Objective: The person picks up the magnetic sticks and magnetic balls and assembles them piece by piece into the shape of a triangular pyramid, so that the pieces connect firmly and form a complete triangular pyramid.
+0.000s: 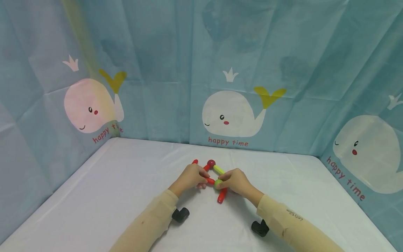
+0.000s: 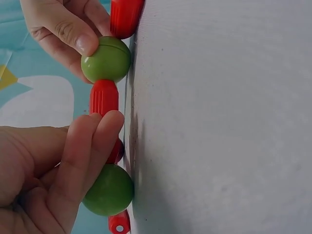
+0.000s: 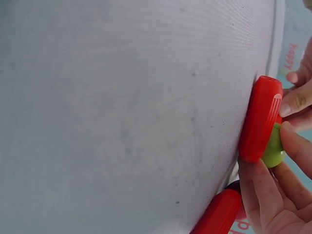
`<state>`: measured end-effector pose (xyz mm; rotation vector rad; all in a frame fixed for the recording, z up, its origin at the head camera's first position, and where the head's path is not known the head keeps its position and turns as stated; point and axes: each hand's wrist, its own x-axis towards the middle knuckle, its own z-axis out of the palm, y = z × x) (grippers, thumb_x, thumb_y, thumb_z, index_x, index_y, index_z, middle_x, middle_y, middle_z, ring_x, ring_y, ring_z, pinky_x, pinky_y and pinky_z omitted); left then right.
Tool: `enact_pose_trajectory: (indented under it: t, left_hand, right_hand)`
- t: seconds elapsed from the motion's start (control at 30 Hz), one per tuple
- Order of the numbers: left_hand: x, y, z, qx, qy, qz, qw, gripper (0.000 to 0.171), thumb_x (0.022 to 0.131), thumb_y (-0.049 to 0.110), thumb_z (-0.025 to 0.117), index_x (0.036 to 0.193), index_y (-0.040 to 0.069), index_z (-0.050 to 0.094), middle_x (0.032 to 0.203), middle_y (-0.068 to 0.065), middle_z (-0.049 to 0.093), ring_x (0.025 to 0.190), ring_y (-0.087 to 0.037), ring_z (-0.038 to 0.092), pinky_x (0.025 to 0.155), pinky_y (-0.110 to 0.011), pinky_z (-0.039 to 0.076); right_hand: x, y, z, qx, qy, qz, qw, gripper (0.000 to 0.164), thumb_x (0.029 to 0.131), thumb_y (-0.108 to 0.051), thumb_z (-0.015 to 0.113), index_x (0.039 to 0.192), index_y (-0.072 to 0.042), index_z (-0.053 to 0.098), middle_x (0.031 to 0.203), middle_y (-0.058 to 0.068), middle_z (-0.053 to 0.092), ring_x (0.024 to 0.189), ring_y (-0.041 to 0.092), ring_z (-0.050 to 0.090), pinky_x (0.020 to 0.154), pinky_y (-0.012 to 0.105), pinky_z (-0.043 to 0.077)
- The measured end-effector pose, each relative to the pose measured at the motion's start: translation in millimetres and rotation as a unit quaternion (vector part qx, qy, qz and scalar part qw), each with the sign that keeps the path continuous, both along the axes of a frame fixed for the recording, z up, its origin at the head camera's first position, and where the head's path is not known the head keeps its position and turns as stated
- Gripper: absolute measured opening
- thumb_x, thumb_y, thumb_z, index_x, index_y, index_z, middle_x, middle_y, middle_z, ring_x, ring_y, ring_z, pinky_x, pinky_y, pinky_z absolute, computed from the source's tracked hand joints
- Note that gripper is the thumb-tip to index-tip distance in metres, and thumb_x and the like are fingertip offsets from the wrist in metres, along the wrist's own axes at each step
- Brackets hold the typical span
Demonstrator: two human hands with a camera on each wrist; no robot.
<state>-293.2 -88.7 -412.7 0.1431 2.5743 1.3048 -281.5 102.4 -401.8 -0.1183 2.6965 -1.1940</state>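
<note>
Red rods, a yellow-green rod (image 1: 219,170) and balls lie joined in a frame on the white table. My left hand (image 1: 191,177) grips a red rod (image 2: 104,96) that meets a green ball (image 2: 108,61). Thumb and fingers of my right hand (image 1: 238,182) pinch that same ball. Another red rod (image 3: 261,119) extends from beside the ball toward the near side. A second green ball (image 2: 109,190) sits by the left fingers, partly covered by them. At the far corner is a dark red ball (image 1: 211,163). The left hand hides part of the frame.
White cloth covers the table (image 1: 132,182). Blue curtains (image 1: 157,70) with whale prints stand behind and at both sides. A black device is strapped under each sleeve, one at the left wrist (image 1: 181,215) and one at the right (image 1: 260,228).
</note>
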Motion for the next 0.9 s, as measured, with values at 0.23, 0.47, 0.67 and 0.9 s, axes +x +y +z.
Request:
enact_pose_trajectory:
  t: [0.23, 0.47, 0.67, 0.9]
  left_hand:
    - [1.2, -1.3, -0.4, 0.022, 0.002, 0.0, 0.9997, 0.016, 0.086, 0.006, 0.075, 0.101, 0.004, 0.076, 0.076, -0.004, 0.07, 0.054, -0.01, 0.063, 0.056, -0.019, 0.051]
    - [3.4, -0.7, 0.3, 0.035, 0.009, -0.01, 0.9993, 0.017, 0.086, 0.006, 0.075, 0.103, 0.004, 0.076, 0.075, -0.004, 0.07, 0.053, -0.009, 0.061, 0.055, -0.019, 0.05]
    - [5.3, 0.4, 1.4, 0.035, 0.012, -0.015, 0.9992, 0.019, 0.085, 0.008, 0.076, 0.104, 0.005, 0.076, 0.074, -0.004, 0.07, 0.053, -0.009, 0.061, 0.055, -0.019, 0.051]
    - [4.6, 1.9, -0.3, 0.046, 0.011, -0.017, 0.9987, 0.018, 0.086, 0.008, 0.076, 0.104, 0.005, 0.076, 0.078, -0.004, 0.07, 0.054, -0.009, 0.062, 0.055, -0.019, 0.053]
  right_hand:
    - [1.6, 3.4, 3.1, -0.001, -0.008, -0.014, 1.0, 0.031, 0.074, -0.022, 0.088, 0.103, -0.014, 0.08, 0.099, 0.002, 0.075, 0.084, 0.017, 0.057, 0.067, 0.025, 0.051]
    - [5.9, 6.6, 5.2, -0.009, -0.003, -0.023, 1.0, 0.031, 0.076, -0.021, 0.086, 0.105, -0.011, 0.079, 0.104, 0.004, 0.077, 0.09, 0.016, 0.059, 0.073, 0.026, 0.055]
    - [8.4, 10.3, 4.9, -0.01, 0.002, -0.028, 1.0, 0.033, 0.076, -0.023, 0.086, 0.106, -0.012, 0.078, 0.105, 0.004, 0.077, 0.096, 0.017, 0.06, 0.081, 0.03, 0.056]
    - [10.2, 14.7, 4.7, -0.024, 0.012, -0.028, 0.999, 0.034, 0.077, -0.023, 0.086, 0.107, -0.01, 0.078, 0.105, 0.006, 0.077, 0.098, 0.017, 0.061, 0.084, 0.032, 0.056]
